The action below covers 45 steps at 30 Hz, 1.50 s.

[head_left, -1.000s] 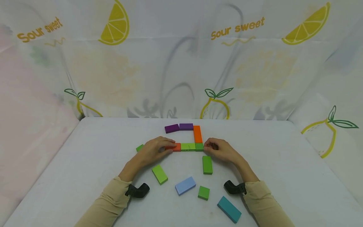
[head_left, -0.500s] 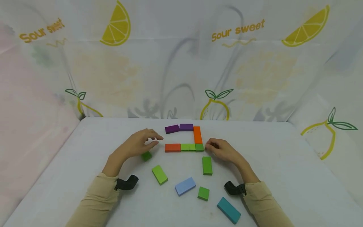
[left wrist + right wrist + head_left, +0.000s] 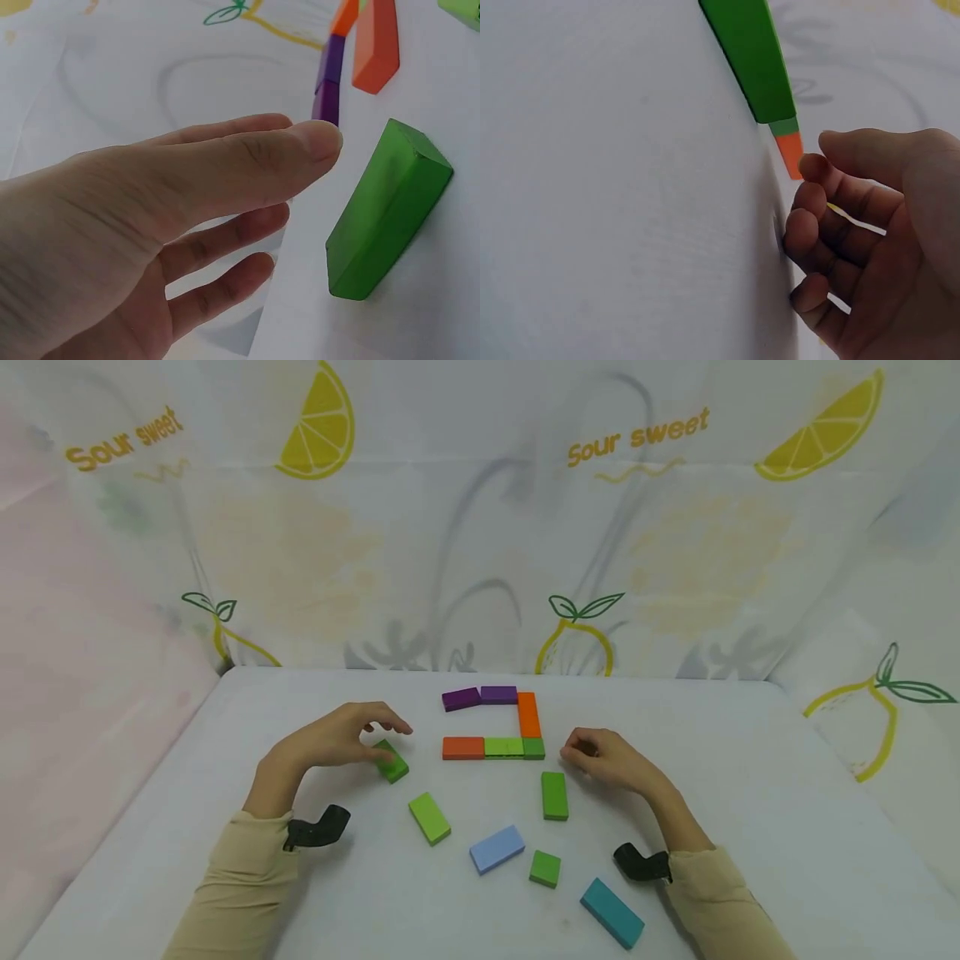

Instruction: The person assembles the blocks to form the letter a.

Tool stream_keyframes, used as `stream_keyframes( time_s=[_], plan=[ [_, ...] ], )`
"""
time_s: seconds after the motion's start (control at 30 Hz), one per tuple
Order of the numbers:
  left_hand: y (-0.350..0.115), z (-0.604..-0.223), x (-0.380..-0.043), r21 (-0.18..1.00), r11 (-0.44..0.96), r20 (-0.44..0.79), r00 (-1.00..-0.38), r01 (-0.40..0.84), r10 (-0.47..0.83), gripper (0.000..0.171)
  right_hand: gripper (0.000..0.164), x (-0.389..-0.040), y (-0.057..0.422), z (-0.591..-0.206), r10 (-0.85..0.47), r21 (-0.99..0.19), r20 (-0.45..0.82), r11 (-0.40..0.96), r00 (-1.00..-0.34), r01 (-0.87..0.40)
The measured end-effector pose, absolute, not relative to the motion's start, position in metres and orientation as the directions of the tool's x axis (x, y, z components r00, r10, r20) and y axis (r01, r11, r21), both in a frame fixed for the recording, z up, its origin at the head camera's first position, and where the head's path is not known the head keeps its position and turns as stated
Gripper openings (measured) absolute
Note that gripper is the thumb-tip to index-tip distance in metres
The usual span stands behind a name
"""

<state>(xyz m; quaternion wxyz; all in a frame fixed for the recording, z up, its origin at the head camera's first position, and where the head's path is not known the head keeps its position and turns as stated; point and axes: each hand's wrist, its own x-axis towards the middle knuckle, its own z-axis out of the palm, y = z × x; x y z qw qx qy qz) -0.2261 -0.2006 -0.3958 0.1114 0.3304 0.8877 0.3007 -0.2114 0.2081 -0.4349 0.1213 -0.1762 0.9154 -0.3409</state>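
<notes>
My left hand [image 3: 337,735] hovers with spread, relaxed fingers at a green block [image 3: 397,769]; its thumb overlaps the block in the head view. In the left wrist view a gap shows between the thumb and that green block [image 3: 386,217]. My right hand [image 3: 611,762], fingers loosely curled and holding nothing, is just right of a row of blocks. That row has a red block [image 3: 462,748], a lime block [image 3: 503,747] and a small green block [image 3: 534,748]. Behind it, an orange block [image 3: 528,716] leads back to a purple block [image 3: 498,695] and a dark purple block [image 3: 461,699].
Loose on the white table [image 3: 187,777] lie a green block [image 3: 555,796], a lime block [image 3: 430,818], a light blue block [image 3: 497,849], a small green block [image 3: 545,869] and a teal block [image 3: 612,913]. A printed cloth [image 3: 420,527] hangs behind.
My left hand has left the red block and moved left to the green block. My right hand has drawn slightly right, away from the row's end. The row stays in place.
</notes>
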Motion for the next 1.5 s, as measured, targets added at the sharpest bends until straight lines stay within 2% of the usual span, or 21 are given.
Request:
stream_keyframes(
  time_s=[0.2,0.43,0.7,1.1,1.5],
  plan=[
    [-0.202,-0.396,-0.226,0.590,0.605,-0.034,-0.732,0.534,0.680,0.032,0.019,-0.201,0.210,-0.431,-0.388,-0.649,-0.171,0.736,-0.906,-0.193],
    [-0.207,-0.395,-0.223,0.591,0.600,-0.062,-0.711,0.539,0.700,0.028,0.024,-0.194,0.201,-0.426,-0.435,-0.633,-0.227,0.746,-0.871,-0.208],
    [-0.200,-0.399,-0.223,0.608,0.583,-0.098,-0.678,0.539,0.729,0.027,0.034,-0.183,0.191,-0.421,-0.357,-0.585,-0.270,0.799,-0.894,-0.143],
    [-0.197,-0.403,-0.223,0.578,0.639,-0.151,-0.702,0.508,0.696,0.029,0.043,-0.174,0.178,-0.419,-0.233,-0.452,-0.276,0.888,-0.932,-0.088],
    [-0.198,-0.403,-0.225,0.566,0.646,-0.139,-0.713,0.512,0.687,0.026,0.045,-0.172,0.174,-0.423,-0.237,-0.401,-0.256,0.908,-0.937,-0.120]
  ],
)
